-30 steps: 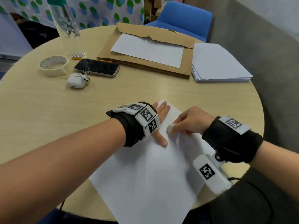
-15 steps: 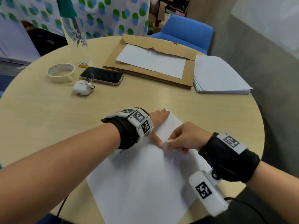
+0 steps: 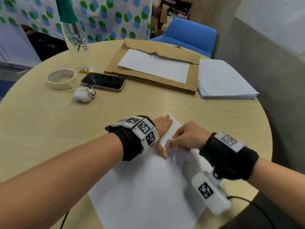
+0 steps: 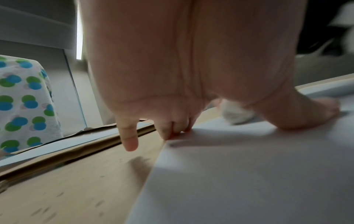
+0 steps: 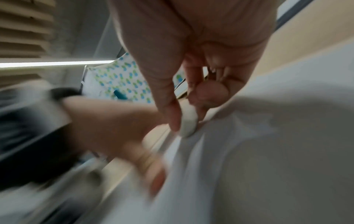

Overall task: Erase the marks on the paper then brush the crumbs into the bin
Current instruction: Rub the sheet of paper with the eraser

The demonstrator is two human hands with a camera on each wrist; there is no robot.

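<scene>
A white sheet of paper (image 3: 148,187) lies on the round wooden table (image 3: 49,121) near its front edge. My left hand (image 3: 162,129) lies flat on the sheet's far left corner, fingers straight, thumb spread toward me. My right hand (image 3: 184,138) pinches a small white eraser (image 3: 168,142) between thumb and fingers and presses it on the paper right beside the left thumb. In the right wrist view the eraser (image 5: 188,125) touches the paper (image 5: 268,151), which is rumpled beneath it. The left wrist view shows the eraser (image 4: 236,115) blurred behind the left thumb. No bin is in view.
Farther back lie a brown envelope (image 3: 148,76) with a white sheet on it, a stack of paper (image 3: 222,80), a phone (image 3: 104,83), an earbud case (image 3: 82,96) and a tape roll (image 3: 61,78). A blue chair (image 3: 189,35) stands behind the table.
The right hand with the eraser has slid back and forth beside the left thumb. The left hand stays pressed on the paper. The head view has tilted a little upward.
</scene>
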